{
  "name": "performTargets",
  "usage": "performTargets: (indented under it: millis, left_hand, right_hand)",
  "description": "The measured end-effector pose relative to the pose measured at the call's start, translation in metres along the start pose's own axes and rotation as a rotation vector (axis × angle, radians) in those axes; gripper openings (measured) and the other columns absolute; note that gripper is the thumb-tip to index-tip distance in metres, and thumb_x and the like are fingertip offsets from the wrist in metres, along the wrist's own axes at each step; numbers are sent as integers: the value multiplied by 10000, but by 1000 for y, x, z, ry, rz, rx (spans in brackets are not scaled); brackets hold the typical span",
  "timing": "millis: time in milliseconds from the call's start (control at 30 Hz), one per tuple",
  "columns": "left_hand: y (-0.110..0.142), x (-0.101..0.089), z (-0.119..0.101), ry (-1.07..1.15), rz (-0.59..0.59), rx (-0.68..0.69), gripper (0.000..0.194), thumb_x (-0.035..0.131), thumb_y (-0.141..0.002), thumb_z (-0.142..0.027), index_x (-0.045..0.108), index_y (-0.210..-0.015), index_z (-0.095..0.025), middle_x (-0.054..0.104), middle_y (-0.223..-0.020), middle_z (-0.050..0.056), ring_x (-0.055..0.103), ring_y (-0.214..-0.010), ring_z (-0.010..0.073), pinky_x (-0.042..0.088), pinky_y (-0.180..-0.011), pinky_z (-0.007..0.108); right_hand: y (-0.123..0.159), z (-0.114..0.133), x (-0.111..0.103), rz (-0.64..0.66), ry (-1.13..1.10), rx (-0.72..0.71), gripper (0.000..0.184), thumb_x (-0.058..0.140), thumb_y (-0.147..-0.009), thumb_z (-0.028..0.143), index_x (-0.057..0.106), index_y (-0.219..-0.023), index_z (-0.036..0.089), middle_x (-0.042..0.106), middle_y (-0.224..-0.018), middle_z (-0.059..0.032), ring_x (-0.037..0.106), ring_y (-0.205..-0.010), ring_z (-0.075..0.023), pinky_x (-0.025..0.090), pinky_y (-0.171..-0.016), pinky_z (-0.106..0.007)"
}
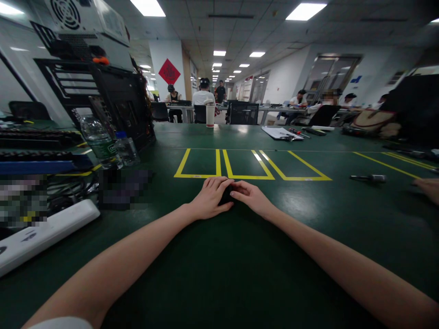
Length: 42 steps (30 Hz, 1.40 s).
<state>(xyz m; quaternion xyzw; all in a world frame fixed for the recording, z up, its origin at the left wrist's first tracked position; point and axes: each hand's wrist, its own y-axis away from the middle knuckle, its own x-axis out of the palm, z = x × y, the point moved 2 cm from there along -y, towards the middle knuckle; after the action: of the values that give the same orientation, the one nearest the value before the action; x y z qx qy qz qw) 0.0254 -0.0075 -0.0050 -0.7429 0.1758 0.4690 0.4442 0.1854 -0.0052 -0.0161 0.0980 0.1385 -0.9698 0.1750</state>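
Observation:
My left hand point(213, 196) is curled around a small black object point(225, 196) on the green table, its thumb on the near side. From the other side, the fingers and thumb of my right hand point(250, 196) pinch at the same object. Most of it is covered by the fingers, so its kind cannot be made out. Both forearms reach in from the lower corners. Just beyond the hands lie yellow tape outlines point(246, 177) on the table.
At left stand an open computer case point(120, 98), a water bottle point(94, 135) and a white power strip point(68, 233). A white cup point(210, 115) and a clipboard point(279, 133) are farther back. On the right are a dark-handled tool point(372, 178) and another person's hand point(428, 188).

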Motion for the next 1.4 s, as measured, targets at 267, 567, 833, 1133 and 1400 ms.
performTargets:
  millis: [267, 567, 833, 1133, 1400]
  left_hand:
    - [1, 3, 2, -24, -8, -21, 705, 548, -712, -369, 184, -1274, -147, 414, -1178, 123, 386, -1091, 264, 247, -951, 433]
    - [1, 2, 1, -22, 3, -13, 648, 554, -707, -347, 234, -1241, -167, 414, -1185, 111, 378, -1101, 260, 242, -954, 430]
    - [0, 3, 2, -16, 7, -5, 648, 555, -702, -339, 237, -1237, -157, 415, -1177, 117, 387, -1089, 258, 241, -951, 424]
    - [0, 2, 2, -3, 10, -7, 662, 567, -691, -325, 227, -1235, -161, 425, -1161, 111, 394, -1078, 258, 249, -943, 424]
    - [0, 1, 1, -6, 6, -2, 644, 556, -701, -333, 238, -1232, -156, 424, -1157, 115, 396, -1075, 256, 250, -945, 424]
  right_hand:
    - [5, 1, 5, 39, -18, -48, 325, 645, -648, 189, 475, -923, 211, 534, -991, -22, 549, -941, -169, 434, -872, -383]
    - [6, 2, 8, -14, -26, -55, 235, 592, -710, 260, 490, -912, 198, 535, -968, -27, 546, -927, -164, 428, -869, -376]
    - [6, -3, 8, 21, 26, -13, 283, 613, -686, 227, 470, -929, 202, 539, -959, -21, 548, -919, -161, 441, -849, -371]
    - [6, 1, 8, -8, 47, -51, 226, 580, -721, 291, 479, -906, 211, 534, -931, -12, 547, -879, -150, 447, -833, -370]
    - [5, -2, 6, 7, 90, -8, 259, 589, -712, 276, 470, -926, 194, 530, -950, -30, 542, -897, -165, 453, -819, -382]
